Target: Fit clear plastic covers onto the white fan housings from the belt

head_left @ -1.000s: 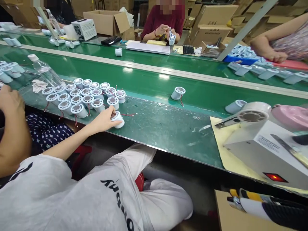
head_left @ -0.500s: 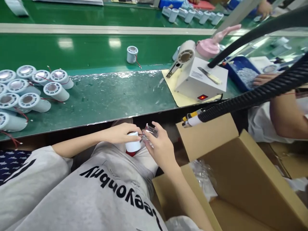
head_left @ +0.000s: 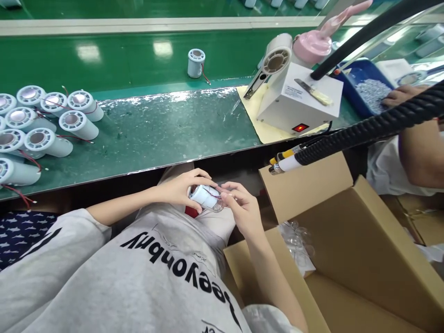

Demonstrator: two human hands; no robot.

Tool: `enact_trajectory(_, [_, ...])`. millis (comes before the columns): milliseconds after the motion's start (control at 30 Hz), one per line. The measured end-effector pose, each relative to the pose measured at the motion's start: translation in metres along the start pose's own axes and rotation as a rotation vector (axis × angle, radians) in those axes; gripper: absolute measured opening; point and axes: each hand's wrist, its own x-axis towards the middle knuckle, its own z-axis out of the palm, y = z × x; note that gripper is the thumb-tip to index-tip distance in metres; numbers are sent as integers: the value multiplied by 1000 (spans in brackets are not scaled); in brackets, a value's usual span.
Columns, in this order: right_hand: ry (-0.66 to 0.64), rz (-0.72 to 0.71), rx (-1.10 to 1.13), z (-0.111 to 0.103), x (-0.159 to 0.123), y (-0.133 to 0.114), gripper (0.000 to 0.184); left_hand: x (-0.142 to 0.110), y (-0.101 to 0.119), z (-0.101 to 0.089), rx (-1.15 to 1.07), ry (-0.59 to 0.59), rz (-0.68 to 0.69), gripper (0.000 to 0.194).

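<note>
Your shirt (head_left: 114, 273): black lettering, upside down from here; "eeyon" legible, the rest unclear among folds. Over your lap, your left hand (head_left: 182, 187) curls round a pale-blue cylinder (head_left: 206, 196), tilted. Your right hand (head_left: 244, 208) is narrow, fingertips drawn in at the cylinder's other end, by wire and clear plastic (head_left: 218, 206); cannot tell which they pinch.

To your right, an open carton (head_left: 367, 249), flaps spread: clear plastic pieces (head_left: 294, 245) inside, against the near side. Cardboard faces in view show plain brown.

On the bench (head_left: 166, 134): more cylinders (head_left: 74, 122) grouped left, red wires trailing; right, a white box (head_left: 298, 104), red switch lit, its label (head_left: 294, 90) too small to read, a knife (head_left: 314, 92) on top. Beyond, a blue tray (head_left: 360, 71) holds small clear bits (head_left: 373, 92), a co-worker's hand (head_left: 404, 95) at its edge.

Green belt (head_left: 121, 69) farther off: one upright cylinder.
</note>
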Motion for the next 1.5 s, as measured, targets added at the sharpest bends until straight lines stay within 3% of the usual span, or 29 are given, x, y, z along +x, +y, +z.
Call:
enact_trajectory(133, [2,40,160,-5,1,1,42,-2,10,1,-140,-58,-54,63])
enact_trajectory(267, [-122,-254,-36,-9,-8,3,21,-5,12,6,-467,34,-209,65])
enact_trajectory(367, [-114,-435,-232,-11,-16,7,34,-8,12,9,-585,21,-243,62])
enact_trajectory(433, [-100,-465,-263,-13,-21,10,36,-9,13,8,-567,-25,-233,65])
enact_trajectory(633, [-132,-315,-144,-16,-29,11,43,-9,20,2,-435,-109,-104,73])
enact_trajectory(1033, [-153,-16,169,-11,-30,6,47,-14,22,0,-281,-95,39,75])
enact_trajectory(1500, [-173,174,336,-2,-25,7,53,-12,27,-2,-238,-89,16,70])
